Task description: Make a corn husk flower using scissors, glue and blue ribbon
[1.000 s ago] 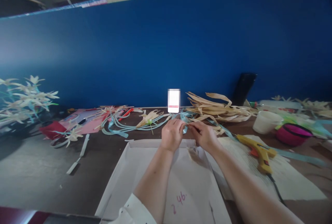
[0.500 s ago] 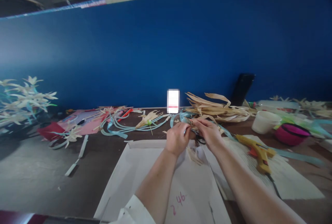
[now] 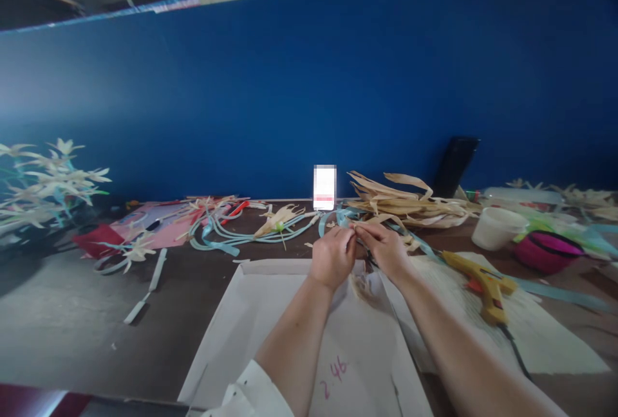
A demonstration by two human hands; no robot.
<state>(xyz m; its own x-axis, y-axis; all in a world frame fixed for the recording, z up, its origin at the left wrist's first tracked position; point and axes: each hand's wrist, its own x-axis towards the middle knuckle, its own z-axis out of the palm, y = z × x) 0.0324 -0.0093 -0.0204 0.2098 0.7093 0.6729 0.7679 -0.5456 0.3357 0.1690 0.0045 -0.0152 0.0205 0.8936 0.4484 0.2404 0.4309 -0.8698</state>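
Note:
Above the far edge of a white cardboard lid (image 3: 270,314), my two hands meet fingertip to fingertip. My left hand (image 3: 332,256) is closed, its thumb and fingers pinched together. Touching it from the right, my right hand (image 3: 383,248) pinches at the same spot. Whatever small thing sits between the fingertips is mostly hidden. Just below them shows a pale, frayed piece of dried husk (image 3: 363,288), blurred. Dried husk strips (image 3: 400,201) lie in a pile behind my right hand, and a light blue ribbon (image 3: 344,216) is just behind the fingertips.
A yellow glue gun (image 3: 483,285) rests on paper (image 3: 555,346) at the right, near a white cup (image 3: 499,228) and a magenta pouch (image 3: 545,251). Blue-wrapped stems (image 3: 251,237) and a husk flower (image 3: 280,221) lie left. Finished-looking flowers (image 3: 53,179) stand far left. A lit phone-like screen (image 3: 324,188) faces me.
My fingertips have drawn closer together, the right hand shifting slightly left against the left one. The frayed husk piece below them looks more bunched. The view has shifted slightly.

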